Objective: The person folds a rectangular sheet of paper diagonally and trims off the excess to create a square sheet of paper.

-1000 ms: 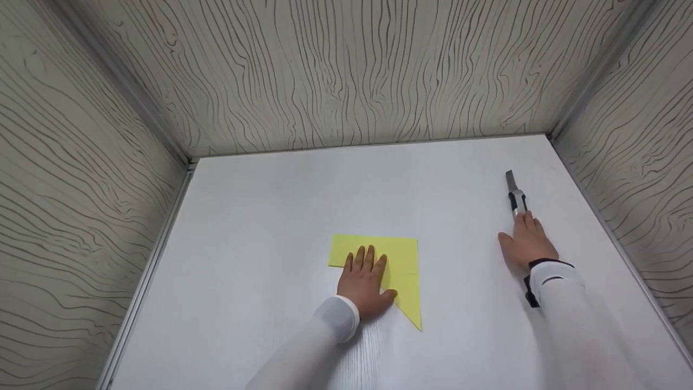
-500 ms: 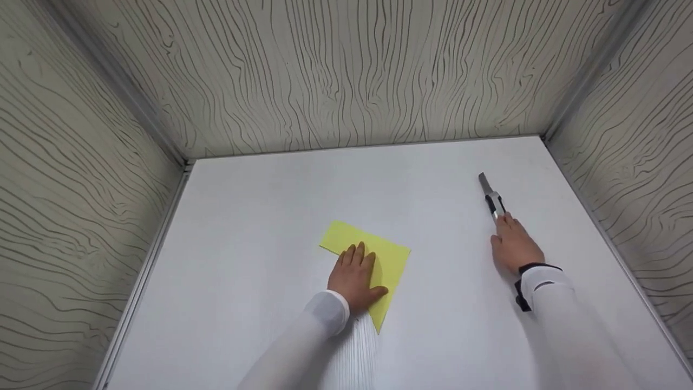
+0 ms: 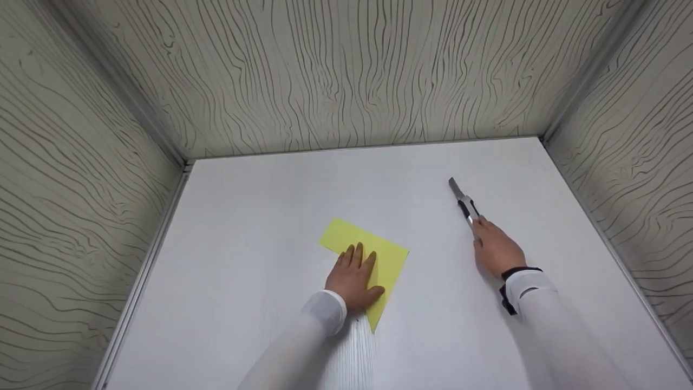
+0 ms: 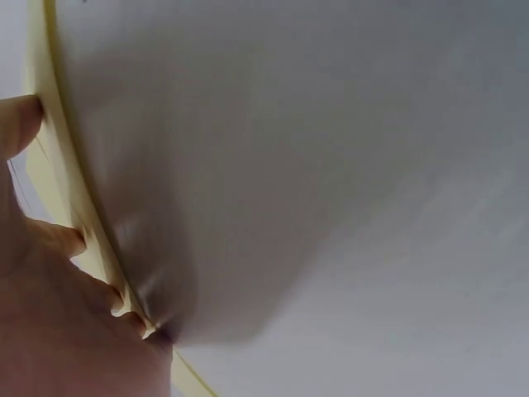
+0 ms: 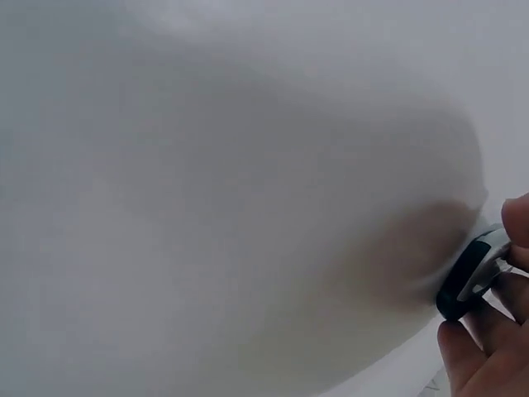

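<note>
A sheet of yellow paper [image 3: 391, 257] lies on the white table, its long tail tapering to a point toward the near side. Spread over it, my left hand [image 3: 354, 276] rests with straight fingers, covering part of the paper. The left wrist view shows the paper [image 4: 83, 198] edge-on beneath those fingertips [image 4: 62, 237]. Off to the right, my right hand [image 3: 499, 249] grips a utility knife [image 3: 469, 208] with its blade out, pointing away and to the left, apart from the paper. In the right wrist view, the dark end of the knife [image 5: 464, 277] sits between thumb and fingers.
The white tabletop [image 3: 260, 216] is bounded by a wood-grain back wall [image 3: 346, 76] and side walls [image 3: 81, 189] with grey metal framing. A black strap [image 3: 508, 295] circles the right wrist.
The paper has turned clockwise under my left hand, which shifted slightly left. My right hand has moved left toward the paper with the knife, whose blade now leans further left.
</note>
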Action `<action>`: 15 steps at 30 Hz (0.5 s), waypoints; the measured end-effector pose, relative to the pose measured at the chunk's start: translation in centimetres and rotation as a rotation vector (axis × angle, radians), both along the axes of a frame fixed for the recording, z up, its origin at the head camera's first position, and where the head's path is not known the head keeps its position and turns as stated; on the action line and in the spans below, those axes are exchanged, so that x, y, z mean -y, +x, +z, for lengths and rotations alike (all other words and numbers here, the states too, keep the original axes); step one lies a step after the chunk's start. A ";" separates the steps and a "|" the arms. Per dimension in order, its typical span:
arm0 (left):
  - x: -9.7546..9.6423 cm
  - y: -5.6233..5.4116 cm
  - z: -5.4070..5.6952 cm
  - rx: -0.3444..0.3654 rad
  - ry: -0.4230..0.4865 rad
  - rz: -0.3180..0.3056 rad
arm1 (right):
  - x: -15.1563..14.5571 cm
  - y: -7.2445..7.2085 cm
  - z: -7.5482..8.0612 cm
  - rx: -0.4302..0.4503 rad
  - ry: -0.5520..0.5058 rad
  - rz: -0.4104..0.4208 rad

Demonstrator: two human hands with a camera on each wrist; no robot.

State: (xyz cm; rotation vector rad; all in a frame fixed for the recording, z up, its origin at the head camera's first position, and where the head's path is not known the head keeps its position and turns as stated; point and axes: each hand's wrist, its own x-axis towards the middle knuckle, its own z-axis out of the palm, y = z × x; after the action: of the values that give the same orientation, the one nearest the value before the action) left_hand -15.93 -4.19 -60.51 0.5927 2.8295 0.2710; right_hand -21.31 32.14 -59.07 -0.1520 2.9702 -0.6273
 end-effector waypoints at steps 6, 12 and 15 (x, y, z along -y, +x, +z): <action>0.0 0.0 0.1 0.011 0.008 0.004 | 1.5 0.9 -0.4 -0.123 0.098 0.043; 0.1 0.1 0.3 0.004 0.017 0.000 | 3.5 2.4 -0.2 -0.182 0.127 0.050; 0.1 0.1 0.3 0.023 0.017 0.002 | 4.1 3.2 -0.4 -0.236 0.133 0.060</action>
State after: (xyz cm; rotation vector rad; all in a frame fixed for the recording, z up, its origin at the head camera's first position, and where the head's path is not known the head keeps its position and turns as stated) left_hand -15.82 -4.32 -60.20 0.5866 2.8086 0.3006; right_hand -18.12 28.07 -59.46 -0.3242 3.2062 -0.4306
